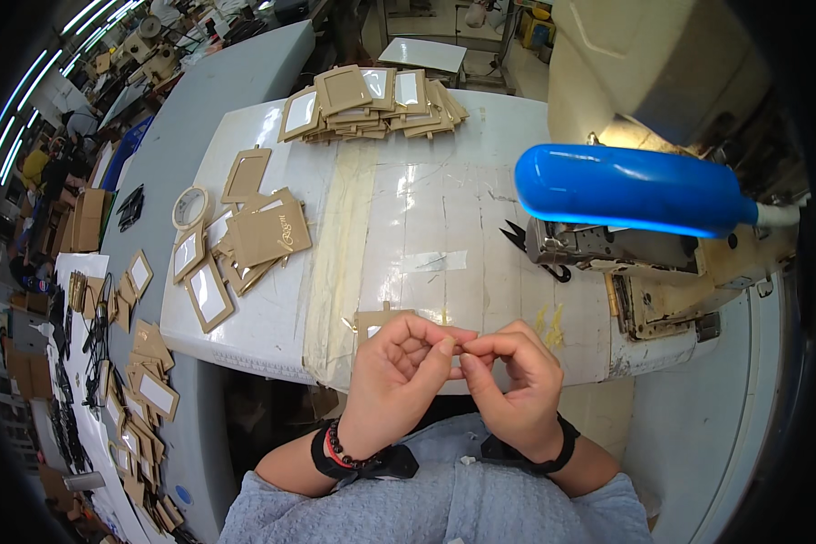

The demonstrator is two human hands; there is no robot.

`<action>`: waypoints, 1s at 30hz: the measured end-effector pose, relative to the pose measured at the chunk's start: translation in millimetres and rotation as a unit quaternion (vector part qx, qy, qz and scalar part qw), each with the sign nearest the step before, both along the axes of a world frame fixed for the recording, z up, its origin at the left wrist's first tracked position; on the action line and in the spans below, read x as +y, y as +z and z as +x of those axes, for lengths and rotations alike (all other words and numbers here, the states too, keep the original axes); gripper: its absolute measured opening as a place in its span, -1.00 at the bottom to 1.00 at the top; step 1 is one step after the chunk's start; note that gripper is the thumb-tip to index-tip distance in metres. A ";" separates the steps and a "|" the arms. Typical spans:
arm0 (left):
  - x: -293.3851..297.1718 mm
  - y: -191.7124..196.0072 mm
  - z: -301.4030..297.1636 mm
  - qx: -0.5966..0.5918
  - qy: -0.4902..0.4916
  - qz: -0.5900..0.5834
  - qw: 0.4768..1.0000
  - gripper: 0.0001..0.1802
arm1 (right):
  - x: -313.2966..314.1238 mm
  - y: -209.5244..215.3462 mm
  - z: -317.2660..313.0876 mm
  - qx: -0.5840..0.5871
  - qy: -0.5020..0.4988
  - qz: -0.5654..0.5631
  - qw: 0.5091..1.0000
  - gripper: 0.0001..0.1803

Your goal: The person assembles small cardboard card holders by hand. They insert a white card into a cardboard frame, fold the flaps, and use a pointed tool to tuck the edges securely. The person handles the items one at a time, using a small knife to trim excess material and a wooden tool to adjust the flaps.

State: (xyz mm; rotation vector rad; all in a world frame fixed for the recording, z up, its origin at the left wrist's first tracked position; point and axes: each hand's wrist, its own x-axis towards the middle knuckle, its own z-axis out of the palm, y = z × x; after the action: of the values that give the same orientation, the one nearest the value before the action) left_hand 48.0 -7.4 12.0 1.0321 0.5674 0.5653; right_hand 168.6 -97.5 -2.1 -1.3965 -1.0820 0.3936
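From up here I see my left hand and my right hand drawn together just off the near edge of the worktop, fingertips meeting. Both sets of fingers are pinched narrow on something very small between them; it is too small to tell for certain, but it looks like a thin thread or a tiny tab. Right behind my left hand, lying at the near edge of the worktop, is a small brown card holder with a clear window, partly hidden by my knuckles.

I judge this piece to be light and flat, fairly stiff like faux leather or board, with a glossy window that would be slippery and would mark easily. I would take it by its brown border, at a corner or along one side, never on the window. The thing between my fingertips seems limp and easily lost, so only a fingertip pinch will hold it.

More holders lie in a loose cluster toward the left edge, with a roll of tape beside them, and a fanned stack sits at the far edge. To the right stands a sewing machine under a blue lamp, with black thread snips by its base.
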 end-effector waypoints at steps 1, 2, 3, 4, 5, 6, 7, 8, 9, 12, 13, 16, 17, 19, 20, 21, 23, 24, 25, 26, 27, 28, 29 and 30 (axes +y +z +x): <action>-0.1 -0.2 -0.1 0.000 0.000 -0.001 1.000 -0.95 | 0.0 -0.1 -0.1 0.000 0.000 0.000 1.000 -0.86; -0.1 -0.3 -0.1 0.001 -0.001 -0.001 1.000 -0.95 | 0.1 -0.1 -0.2 0.001 0.001 0.001 1.000 -0.86; -0.1 -0.1 -0.1 0.003 -0.001 -0.001 1.000 -0.95 | 0.2 -0.3 -0.2 0.002 0.001 0.002 1.000 -0.86; -0.1 0.3 -0.1 0.005 -0.001 0.000 1.000 -0.95 | 0.2 -0.4 -0.2 0.003 0.001 0.002 1.000 -0.86; -0.1 0.4 -0.1 0.007 0.000 0.001 1.000 -0.95 | 0.1 -0.3 -0.1 0.001 0.001 0.000 1.000 -0.86; -0.2 0.4 -0.2 0.009 0.000 0.002 1.000 -0.95 | -0.2 0.2 -0.2 0.000 0.001 -0.001 1.000 -0.86; -0.4 0.2 -0.3 0.010 0.000 0.003 1.000 -0.95 | -0.4 0.5 -0.2 -0.001 0.001 -0.003 1.000 -0.86; -0.5 -0.1 -0.5 0.012 0.000 0.003 1.000 -0.94 | -0.6 0.4 -0.2 -0.002 0.001 -0.004 1.000 -0.86; -0.4 -0.2 -0.5 0.013 0.000 0.005 1.000 -0.94 | -0.7 0.2 -0.2 -0.002 0.001 -0.004 1.000 -0.86; -0.2 -0.2 -0.8 0.015 -0.003 0.006 1.000 -0.92 | -0.9 -0.1 -0.1 -0.003 0.000 -0.005 1.000 -0.86; -0.3 0.2 -0.9 0.015 -0.004 0.003 1.000 -0.91 | -0.8 -0.2 -0.1 -0.003 0.001 -0.005 1.000 -0.86; -0.2 1.2 -1.0 0.014 -0.011 -0.003 1.000 -0.90 | -0.5 -0.5 -0.2 -0.009 -0.003 -0.003 1.000 -0.85; -0.1 1.3 -1.0 0.014 -0.014 -0.005 1.000 -0.90 | -0.5 -0.2 0.0 -0.021 -0.004 -0.003 1.000 -0.85; -0.5 0.6 -2.0 0.015 -0.018 -0.002 1.000 -0.89 | -0.8 1.5 0.2 -0.044 -0.005 -0.003 0.999 -0.83; -0.5 -0.3 -2.4 0.016 -0.021 -0.001 1.000 -0.89 | -1.0 2.4 0.0 -0.059 -0.007 -0.004 0.998 -0.83; -0.4 -2.2 -2.9 0.014 -0.024 0.000 1.000 -0.89 | -1.5 3.3 -0.5 -0.075 -0.009 -0.005 0.997 -0.82; 0.6 -7.1 -3.3 0.009 -0.030 0.003 1.000 -0.89 | -1.9 3.8 -1.9 -0.096 -0.010 -0.008 0.995 -0.82; 1.3 -8.4 -2.7 0.004 -0.019 0.008 1.000 -0.89 | -1.7 3.6 -2.5 -0.101 -0.009 -0.009 0.995 -0.82; 2.5 -9.3 -1.7 0.000 -0.008 0.013 1.000 -0.89 | -1.5 3.4 -3.1 -0.107 -0.008 -0.011 0.994 -0.82; 3.5 -10.1 -0.8 -0.004 0.002 0.019 1.000 -0.89 | -1.9 2.9 -3.3 -0.107 -0.013 -0.012 0.994 -0.84; 4.7 -10.8 -0.3 0.002 0.012 0.023 1.000 -0.89 | -2.6 2.0 -2.9 -0.106 -0.019 -0.013 0.994 -0.85; 5.8 -11.4 0.0 0.008 0.022 0.028 0.999 -0.89 | -2.9 1.0 -2.1 -0.106 -0.024 -0.013 0.994 -0.86; 6.2 -12.5 0.1 0.015 0.031 0.032 0.999 -0.89 | -2.6 -0.3 -0.7 -0.085 -0.023 -0.008 0.996 -0.88; 5.7 -13.9 -0.3 0.029 0.036 0.045 0.998 -0.89 | -2.1 -1.8 0.8 -0.064 -0.023 -0.004 0.998 -0.89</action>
State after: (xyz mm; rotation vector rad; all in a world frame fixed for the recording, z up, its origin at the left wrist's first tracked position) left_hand 47.7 -1.6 -2.0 1.1194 0.6360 0.6300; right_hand 169.4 -99.6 -3.9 -1.4668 -1.1507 0.2791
